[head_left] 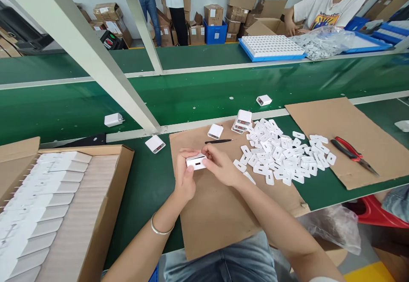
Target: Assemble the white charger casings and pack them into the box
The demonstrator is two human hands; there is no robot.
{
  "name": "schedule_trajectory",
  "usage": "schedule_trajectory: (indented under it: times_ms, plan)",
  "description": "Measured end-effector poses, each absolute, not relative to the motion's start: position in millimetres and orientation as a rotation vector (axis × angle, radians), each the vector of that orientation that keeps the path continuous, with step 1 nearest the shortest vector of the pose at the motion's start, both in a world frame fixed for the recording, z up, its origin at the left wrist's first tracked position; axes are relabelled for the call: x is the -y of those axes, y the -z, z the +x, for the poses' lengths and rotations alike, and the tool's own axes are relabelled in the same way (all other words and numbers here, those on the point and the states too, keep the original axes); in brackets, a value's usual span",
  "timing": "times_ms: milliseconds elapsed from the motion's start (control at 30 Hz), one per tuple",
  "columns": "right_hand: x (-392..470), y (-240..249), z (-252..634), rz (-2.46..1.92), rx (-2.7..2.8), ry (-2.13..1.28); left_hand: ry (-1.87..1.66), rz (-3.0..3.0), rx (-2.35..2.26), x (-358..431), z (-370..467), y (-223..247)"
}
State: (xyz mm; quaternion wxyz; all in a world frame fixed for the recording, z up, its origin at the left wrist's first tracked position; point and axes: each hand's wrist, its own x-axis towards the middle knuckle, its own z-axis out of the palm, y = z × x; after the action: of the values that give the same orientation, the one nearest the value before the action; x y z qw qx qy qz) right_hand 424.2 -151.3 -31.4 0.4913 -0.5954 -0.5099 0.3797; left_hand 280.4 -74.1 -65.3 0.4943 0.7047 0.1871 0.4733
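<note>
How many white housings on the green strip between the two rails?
2. The left housing lies left of the slanted beam's foot; the right housing lies beyond the pile of white plates. The beam may hide more.

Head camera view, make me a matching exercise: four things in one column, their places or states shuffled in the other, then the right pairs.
Column one
1. needle-nose pliers
2. silver bracelet
3. slotted white plates
4. white adapter casing

Column two
A. spread in a loose heap
B. held between the left hand and the right hand
C. lying on the right-hand cardboard sheet
D. worn around the left forearm

Right pairs: 1-C, 2-D, 3-A, 4-B
</note>
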Motion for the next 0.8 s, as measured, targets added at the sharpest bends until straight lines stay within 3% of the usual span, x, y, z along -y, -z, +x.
schedule_trajectory:
  times_ms: [300,800]
  plan:
    - [153.2,32.0,426.7,-1.469,1.227,-0.784,-1.183,1.740,-0.474,73.9,281.5,62.8]
    - [150.5,27.0,418.7,-1.533,1.185,-1.012,-1.127,1.843,-0.434,73.4,278.8,69.3]
